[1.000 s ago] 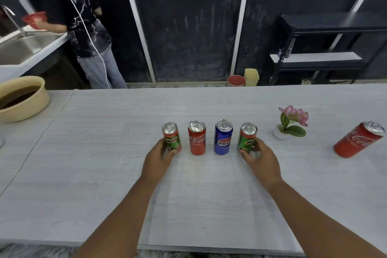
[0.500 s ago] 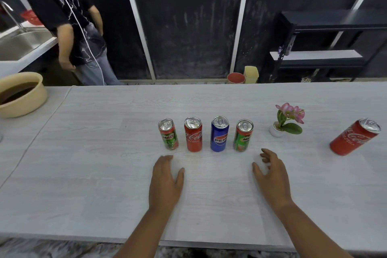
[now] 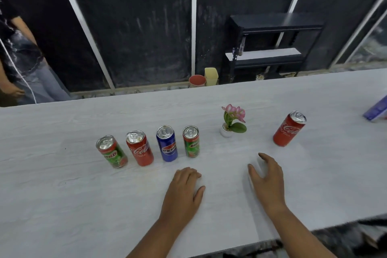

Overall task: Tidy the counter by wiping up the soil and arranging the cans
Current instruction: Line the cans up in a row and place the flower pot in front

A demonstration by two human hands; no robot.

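The left hand point(image 3: 184, 190) lies flat on the counter point(image 3: 62, 195). Its fingers are loose and hold nothing. The right hand point(image 3: 268, 182) is empty too, with its fingers spread and a little bent. It is hard to tell if it touches the counter or hangs just over it.

Four cans stand in a row just past the left fingertips. Going left from there are a green can point(image 3: 191, 141), a blue can point(image 3: 167, 143), a red can point(image 3: 140, 148) and a second green can point(image 3: 112, 152). They stand upright, close side by side but not touching.

One more can, the far red can point(image 3: 289, 129), stands alone, past the right fingertips and off to their right. A small flower pot point(image 3: 232, 120) sits between it and the row, ahead of the right fingers.

No soil shows on the counter, so the wiping looks done. No cloth is in view. The row looks neat, so most of the sorting seems done. What seems left is to bring the far red can over to the row. The right hand is nearer to it.
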